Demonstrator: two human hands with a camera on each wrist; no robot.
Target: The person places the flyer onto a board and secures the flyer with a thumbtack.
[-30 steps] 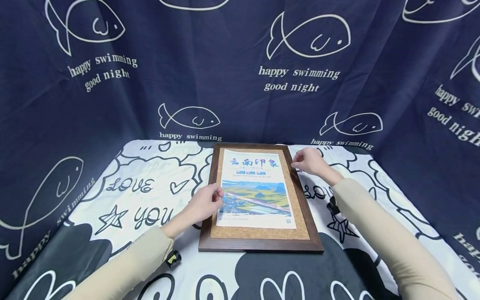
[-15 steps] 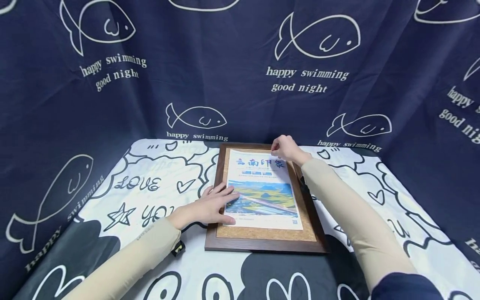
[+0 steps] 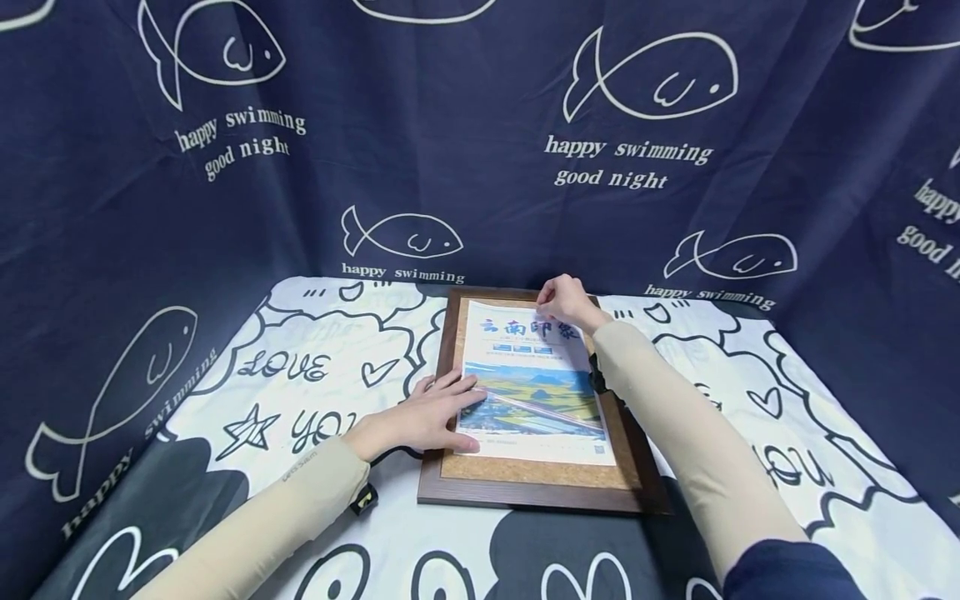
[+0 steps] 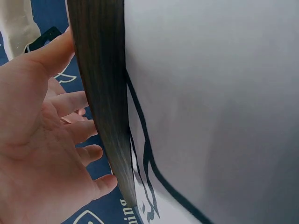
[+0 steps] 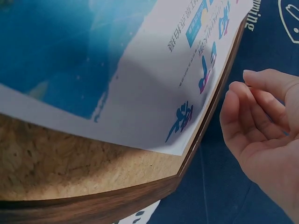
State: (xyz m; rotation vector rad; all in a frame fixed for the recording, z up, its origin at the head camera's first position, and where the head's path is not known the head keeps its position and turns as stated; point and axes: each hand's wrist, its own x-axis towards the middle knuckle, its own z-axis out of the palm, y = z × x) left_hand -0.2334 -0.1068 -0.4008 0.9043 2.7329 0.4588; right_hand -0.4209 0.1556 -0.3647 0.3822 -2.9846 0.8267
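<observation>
A printed poster [image 3: 536, 375] with blue lettering and a landscape lies on a wood-framed corkboard [image 3: 540, 475]. My left hand [image 3: 429, 415] rests on the poster's lower left edge, its fingers spread. The left wrist view has the same hand [image 4: 37, 140] beside the dark wooden frame [image 4: 103, 93]. Over the poster's upper edge is my right hand [image 3: 567, 302], fingers bent. In the right wrist view its thumb and fingertips come together by the board's top edge; no object shows between them. The poster's corner [image 5: 159, 140] there sits over the bare cork [image 5: 70, 161].
A patterned black and white cloth [image 3: 322, 321] covers the table beneath the board. Behind it hangs a dark blue curtain [image 3: 495, 183] with fish drawings, close to the board's far edge.
My left hand has gone from bent fingers at the poster's left edge to spread fingers lying on it. My right hand has moved left from the frame's right side to the poster's top.
</observation>
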